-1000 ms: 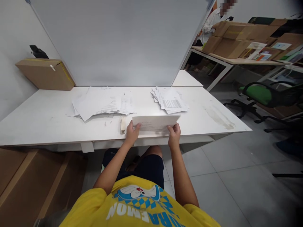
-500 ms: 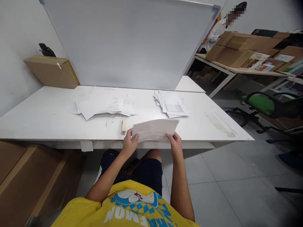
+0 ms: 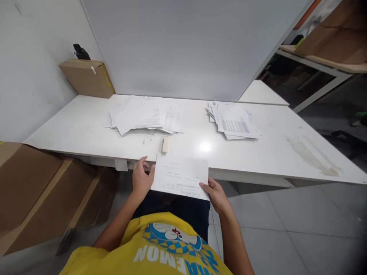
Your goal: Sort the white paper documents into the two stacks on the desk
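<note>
A printed sheet of paper (image 3: 180,172), perhaps with others under it, lies tilted across the desk's front edge, its near part over my lap. My right hand (image 3: 217,194) pinches its right edge, thumb on top. Beside the left edge, my left hand (image 3: 142,178) is open, thumb and fingers apart, with the thumb close to the paper; whether it touches is unclear. Just beyond the sheet's far edge sits a small cream block-shaped object (image 3: 165,145), its kind too small to make out.
A loose paper pile (image 3: 140,116) lies on the white desk (image 3: 77,130) at left, and another stack (image 3: 235,120) at right. Behind stands a whiteboard (image 3: 183,49). A cardboard box (image 3: 87,78) leans at the back left; larger cartons (image 3: 46,194) stand on the floor at left.
The paper has come down and toward me, tilting so its printed face shows. My left hand has let go of its left edge and opened. The camera view has shifted.
</note>
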The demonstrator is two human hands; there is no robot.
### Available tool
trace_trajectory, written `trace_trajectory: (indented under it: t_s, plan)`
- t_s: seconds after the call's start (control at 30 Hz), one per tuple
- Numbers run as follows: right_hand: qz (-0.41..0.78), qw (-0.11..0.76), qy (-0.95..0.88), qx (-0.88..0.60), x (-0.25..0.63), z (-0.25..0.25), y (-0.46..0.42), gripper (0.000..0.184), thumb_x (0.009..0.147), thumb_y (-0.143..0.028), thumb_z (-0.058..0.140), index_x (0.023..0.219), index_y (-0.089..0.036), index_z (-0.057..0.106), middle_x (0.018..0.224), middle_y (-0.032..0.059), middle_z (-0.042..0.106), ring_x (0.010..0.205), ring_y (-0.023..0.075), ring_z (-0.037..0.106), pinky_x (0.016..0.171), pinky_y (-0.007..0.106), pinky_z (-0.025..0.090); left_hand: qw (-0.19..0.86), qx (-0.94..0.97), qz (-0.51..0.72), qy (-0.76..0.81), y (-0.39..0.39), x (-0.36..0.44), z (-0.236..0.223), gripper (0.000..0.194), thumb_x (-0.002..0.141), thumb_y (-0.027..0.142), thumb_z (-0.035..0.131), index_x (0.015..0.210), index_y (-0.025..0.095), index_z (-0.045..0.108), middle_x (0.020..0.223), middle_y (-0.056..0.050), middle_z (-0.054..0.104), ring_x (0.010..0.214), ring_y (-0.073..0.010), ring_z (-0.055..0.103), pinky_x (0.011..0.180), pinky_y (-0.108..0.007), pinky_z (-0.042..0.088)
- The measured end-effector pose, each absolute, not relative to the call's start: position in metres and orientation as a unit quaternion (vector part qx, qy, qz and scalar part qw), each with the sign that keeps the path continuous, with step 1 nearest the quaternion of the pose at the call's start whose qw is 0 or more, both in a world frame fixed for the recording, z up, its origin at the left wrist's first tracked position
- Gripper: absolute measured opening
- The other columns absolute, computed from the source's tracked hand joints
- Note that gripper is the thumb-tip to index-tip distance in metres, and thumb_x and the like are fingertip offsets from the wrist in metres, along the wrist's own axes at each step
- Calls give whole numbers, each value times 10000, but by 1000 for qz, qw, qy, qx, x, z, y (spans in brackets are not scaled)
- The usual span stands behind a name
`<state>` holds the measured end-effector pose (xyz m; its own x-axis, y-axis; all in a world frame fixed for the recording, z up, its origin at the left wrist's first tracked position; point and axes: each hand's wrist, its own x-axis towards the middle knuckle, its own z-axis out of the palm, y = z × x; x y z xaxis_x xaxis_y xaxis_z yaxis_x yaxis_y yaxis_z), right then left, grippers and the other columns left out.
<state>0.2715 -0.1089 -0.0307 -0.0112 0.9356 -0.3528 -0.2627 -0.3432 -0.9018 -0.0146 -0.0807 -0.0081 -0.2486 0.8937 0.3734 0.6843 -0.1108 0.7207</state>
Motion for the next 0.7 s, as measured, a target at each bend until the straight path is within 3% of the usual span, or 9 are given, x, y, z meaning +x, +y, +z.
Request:
trace_trajectory:
  t_s: [0.1, 0.23, 0.37, 0.53, 0.7]
  plan:
    - [615, 489, -307, -538, 273, -31, -105, 505, 592, -463, 858, 1001, -193, 735, 989, 109, 773, 875, 308, 721, 806, 460, 572, 4, 716, 419, 558, -48, -21, 14, 286, 914, 316, 542, 1157, 199, 637, 1001, -117, 685, 1136, -314, 584, 1020, -521, 473]
    - [602, 494, -291, -555, 277, -25, -98, 472, 575, -410, 849, 976, -186, 740, 962, 96, 773, 884, 304, 717, 790, 436, 568, 70, 884, 285, 364, -1, -26, 26, 426, 949, 166, 397, 1330, 232, 577, 1354, -87, 624, 1410, -271, 434, 1131, -511, 412]
    - [598, 493, -305, -553, 280, -17, -89, 454, 598, -389, 822, 997, -189, 737, 962, 78, 772, 869, 283, 713, 774, 411, 560, 85, 921, 228, 306, 23, -29, 21, 540, 922, 64, 332, 1406, 211, 520, 1457, -87, 556, 1467, -242, 375, 1126, -496, 432]
    - [592, 489, -334, -547, 287, -10, -82, 499, 648, -343, 790, 1120, -199, 715, 997, 69, 767, 877, 258, 709, 780, 397, 560, 77, 925, 220, 301, 28, -33, 15, 605, 882, 18, 314, 1430, 193, 503, 1485, -87, 525, 1478, -243, 350, 1130, -504, 432]
    - [591, 490, -348, -539, 287, -3, -78, 462, 668, -322, 770, 1112, -203, 725, 981, 57, 767, 848, 233, 706, 750, 372, 571, 85, 933, 184, 297, 35, -35, 17, 644, 850, 22, 331, 1445, 206, 496, 1500, -57, 508, 1482, -241, 338, 1163, -509, 399]
